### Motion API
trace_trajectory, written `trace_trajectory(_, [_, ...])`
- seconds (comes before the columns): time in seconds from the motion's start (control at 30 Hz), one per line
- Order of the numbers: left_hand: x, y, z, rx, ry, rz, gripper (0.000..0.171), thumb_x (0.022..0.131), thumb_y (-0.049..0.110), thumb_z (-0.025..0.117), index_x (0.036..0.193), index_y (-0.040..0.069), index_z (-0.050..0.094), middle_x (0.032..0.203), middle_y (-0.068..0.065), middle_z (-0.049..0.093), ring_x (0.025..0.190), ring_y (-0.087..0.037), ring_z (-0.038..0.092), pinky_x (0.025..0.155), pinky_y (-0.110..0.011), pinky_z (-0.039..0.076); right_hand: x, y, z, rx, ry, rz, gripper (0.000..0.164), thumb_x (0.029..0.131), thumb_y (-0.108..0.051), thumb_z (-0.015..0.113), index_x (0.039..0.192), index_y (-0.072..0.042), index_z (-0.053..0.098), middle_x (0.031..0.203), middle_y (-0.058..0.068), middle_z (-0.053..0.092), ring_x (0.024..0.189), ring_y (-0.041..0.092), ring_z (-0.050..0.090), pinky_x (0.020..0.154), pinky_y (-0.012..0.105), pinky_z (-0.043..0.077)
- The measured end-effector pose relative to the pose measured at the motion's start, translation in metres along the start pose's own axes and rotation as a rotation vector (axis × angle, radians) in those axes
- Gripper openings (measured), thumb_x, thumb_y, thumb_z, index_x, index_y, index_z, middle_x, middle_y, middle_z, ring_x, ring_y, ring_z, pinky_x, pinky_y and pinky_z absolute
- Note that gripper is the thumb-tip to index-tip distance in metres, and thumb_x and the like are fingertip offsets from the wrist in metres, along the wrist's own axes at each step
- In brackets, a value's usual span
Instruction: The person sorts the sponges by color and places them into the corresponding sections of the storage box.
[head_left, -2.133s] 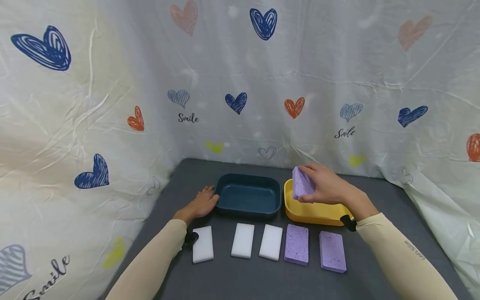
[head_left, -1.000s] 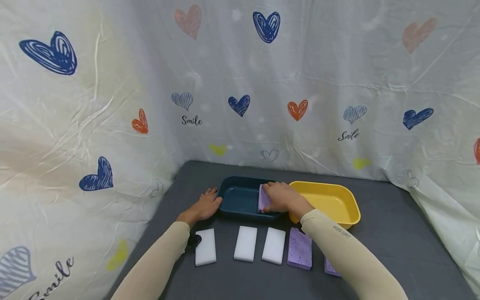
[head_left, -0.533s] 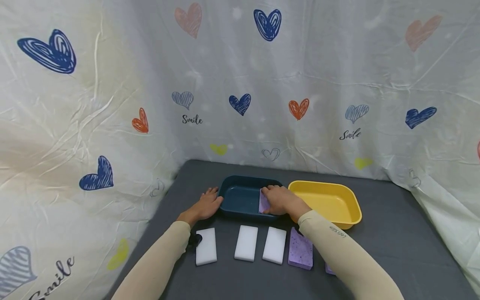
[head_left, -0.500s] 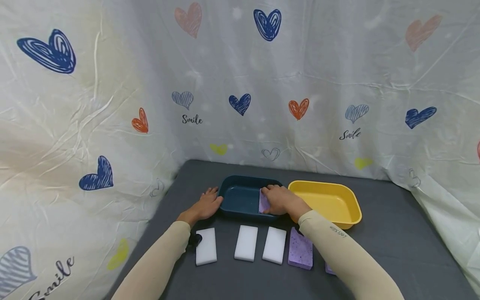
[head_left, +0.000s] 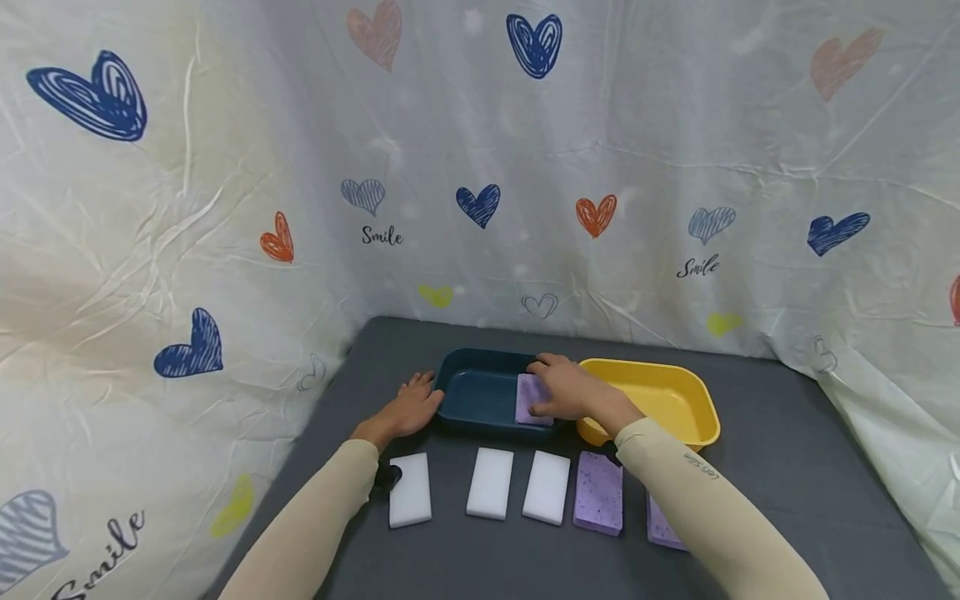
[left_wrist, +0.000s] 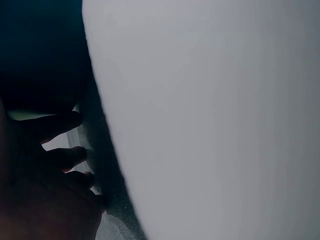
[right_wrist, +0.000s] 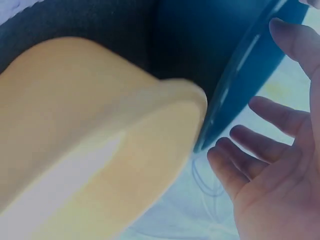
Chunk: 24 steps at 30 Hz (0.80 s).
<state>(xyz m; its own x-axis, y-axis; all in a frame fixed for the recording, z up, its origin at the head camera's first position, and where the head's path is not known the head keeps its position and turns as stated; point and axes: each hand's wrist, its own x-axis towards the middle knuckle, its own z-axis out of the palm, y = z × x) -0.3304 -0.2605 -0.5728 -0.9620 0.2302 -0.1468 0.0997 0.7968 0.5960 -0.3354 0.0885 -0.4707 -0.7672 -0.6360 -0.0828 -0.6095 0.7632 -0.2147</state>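
Note:
A purple speckled sponge (head_left: 528,398) lies flat at the right end of the dark blue tray (head_left: 480,388). Over it is my right hand (head_left: 576,390), thumb and fingers spread apart. In the right wrist view that right hand (right_wrist: 280,165) holds nothing, its fingers lightly bent beside the blue tray's wall (right_wrist: 240,75). My left hand (head_left: 409,408) rests with extended fingers at the blue tray's left edge. The left wrist view shows its dark fingers (left_wrist: 65,157) close to the tray wall, with a large white sponge face (left_wrist: 210,120) filling most of that view.
A yellow tray (head_left: 675,400) stands right of the blue one, under my right wrist. In front lie a left white sponge (head_left: 410,492), a middle one (head_left: 490,483) and a right one (head_left: 546,488), then a purple sponge (head_left: 598,493) and another (head_left: 662,529) partly behind my right sleeve.
My right hand carried the purple sponge leftward from over the yellow tray into the blue tray's right end, then let go and drew back slightly rightward. The left hand stayed at the tray's edge.

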Motion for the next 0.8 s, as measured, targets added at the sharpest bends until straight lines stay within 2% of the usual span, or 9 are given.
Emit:
trace_trajectory(0.4, [0.003, -0.004, 0.002, 0.012, -0.013, 0.006, 0.075, 0.109, 0.04, 0.029, 0.168, -0.007, 0.032, 0.181, -0.027, 0.018, 0.17, -0.05, 0.004, 0.136, -0.067, 0.001, -0.03, 0.004, -0.026, -0.019, -0.003, 0.002, 0.076, 0.101, -0.042, 0.078, 0.16, -0.002, 0.052, 0.172, 0.026, 0.041, 0.158, 0.046, 0.043, 0.128, 0.058, 0.039])
trace_trajectory(0.63, [-0.005, 0.006, -0.005, -0.013, -0.003, 0.009, 0.078, 0.109, 0.042, 0.029, 0.166, -0.011, 0.031, 0.18, -0.029, 0.018, 0.169, -0.051, 0.003, 0.135, -0.068, 0.0, -0.049, 0.005, -0.036, -0.041, -0.002, 0.009, 0.078, 0.1, -0.044, 0.078, 0.161, -0.003, 0.052, 0.171, 0.024, 0.044, 0.156, 0.043, 0.047, 0.128, 0.058, 0.04])
trace_trajectory(0.8, [-0.012, 0.013, -0.008, -0.051, 0.005, 0.028, 0.079, 0.11, 0.045, 0.032, 0.164, -0.013, 0.035, 0.178, -0.033, 0.019, 0.167, -0.055, 0.005, 0.133, -0.072, 0.002, -0.062, 0.006, -0.034, -0.052, -0.011, 0.02, 0.079, 0.099, -0.046, 0.078, 0.162, -0.006, 0.052, 0.171, 0.022, 0.045, 0.155, 0.043, 0.049, 0.127, 0.059, 0.04])
